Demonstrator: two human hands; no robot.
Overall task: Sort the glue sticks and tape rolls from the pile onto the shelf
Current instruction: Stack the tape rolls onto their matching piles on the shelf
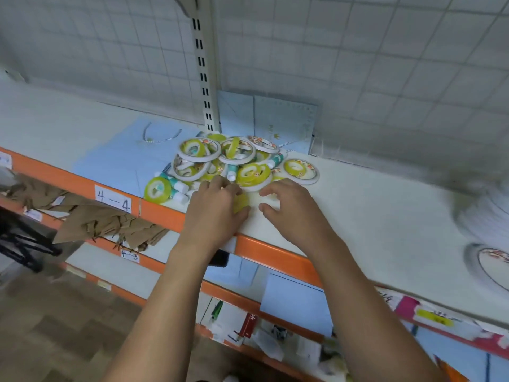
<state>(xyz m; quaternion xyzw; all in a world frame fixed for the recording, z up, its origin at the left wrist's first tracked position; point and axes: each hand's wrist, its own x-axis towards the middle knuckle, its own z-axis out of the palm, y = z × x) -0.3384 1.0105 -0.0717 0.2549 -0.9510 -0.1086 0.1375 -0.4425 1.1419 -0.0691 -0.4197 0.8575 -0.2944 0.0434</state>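
Left hand: fingers curled over a yellow tape roll, thumb tucked under its near rim; roll low on the shelf, just short of the pile. Right hand: beside the left, fingers loosely bent, holding nothing, tips at the pile's near fringe. Pile directly ahead of both hands: rolls stacked and tilted, glue sticks wedged between them. Risk 1: a glue stick's white cap touching or nearly touching the left fingertips; lifting the roll carelessly likely to nudge it and set round sticks rolling. Risk 2: overlapping rolls above liable to slide if the lower ones get dragged. Risk 3: orange front rail right under the wrists, so anything pulled toward the body could drop to the lower shelves. Room: bare white surface wide open to the right of the right hand, past a lone roll; likely best place for a sorted group. Left of the left hand: another roll, then a blue sheet. Beyond the pile: upright post and grid back, no room there.
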